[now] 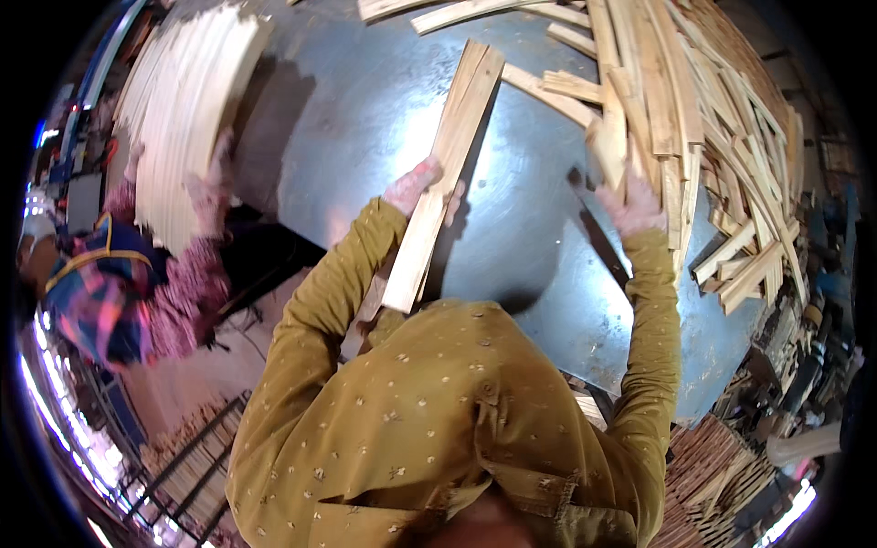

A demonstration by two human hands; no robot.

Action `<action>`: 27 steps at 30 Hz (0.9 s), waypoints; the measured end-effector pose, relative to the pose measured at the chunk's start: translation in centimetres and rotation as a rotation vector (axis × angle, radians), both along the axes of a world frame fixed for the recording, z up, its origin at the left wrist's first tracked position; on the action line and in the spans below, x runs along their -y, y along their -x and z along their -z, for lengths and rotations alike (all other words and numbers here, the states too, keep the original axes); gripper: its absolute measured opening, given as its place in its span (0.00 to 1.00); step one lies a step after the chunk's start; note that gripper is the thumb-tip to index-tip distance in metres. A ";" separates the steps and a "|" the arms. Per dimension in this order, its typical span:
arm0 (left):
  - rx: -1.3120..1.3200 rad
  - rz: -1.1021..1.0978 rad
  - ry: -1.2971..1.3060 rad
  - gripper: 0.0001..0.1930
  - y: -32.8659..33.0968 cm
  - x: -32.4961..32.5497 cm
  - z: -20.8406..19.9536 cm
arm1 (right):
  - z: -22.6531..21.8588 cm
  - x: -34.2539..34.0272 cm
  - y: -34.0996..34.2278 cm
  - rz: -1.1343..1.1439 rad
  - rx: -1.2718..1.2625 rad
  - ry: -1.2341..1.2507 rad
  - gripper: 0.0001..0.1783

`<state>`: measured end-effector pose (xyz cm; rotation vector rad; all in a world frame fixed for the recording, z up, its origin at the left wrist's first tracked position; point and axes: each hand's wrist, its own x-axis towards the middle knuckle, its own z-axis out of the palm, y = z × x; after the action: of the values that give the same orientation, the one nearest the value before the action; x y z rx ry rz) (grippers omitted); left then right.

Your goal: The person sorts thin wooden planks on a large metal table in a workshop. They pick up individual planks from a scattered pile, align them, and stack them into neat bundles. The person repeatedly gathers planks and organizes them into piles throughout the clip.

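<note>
My left hand (416, 185) is closed round a small bundle of pale wooden slats (449, 151), held aslant over the metal tabletop (365, 119). The slats lie nearly flush, fanning slightly at the far end. To the right, my right hand (633, 208) grips a short wooden slat (607, 146) at the edge of a loose heap of slats (671, 91). This hand is a little blurred, and its fingertips are partly hidden by the wood.
At the left, a co-worker's hands (210, 187) hold a wide stack of pale slats (192, 100). More slats (475, 14) lie along the table's far edge. Stacked wood stands below on the left (187, 438) and right (717, 470).
</note>
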<state>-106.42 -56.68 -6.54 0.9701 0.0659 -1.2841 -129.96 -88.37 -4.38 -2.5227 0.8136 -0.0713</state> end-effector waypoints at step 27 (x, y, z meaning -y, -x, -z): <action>1.236 0.427 -1.268 0.39 -9.9 -10.7 1.6 | 5.8 -19.9 -21.9 0.574 0.680 -1.413 0.45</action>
<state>-96.55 -45.99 -8.14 2.8485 -0.3486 -0.6872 -108.06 -68.47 -10.18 -0.8156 0.8032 -0.3638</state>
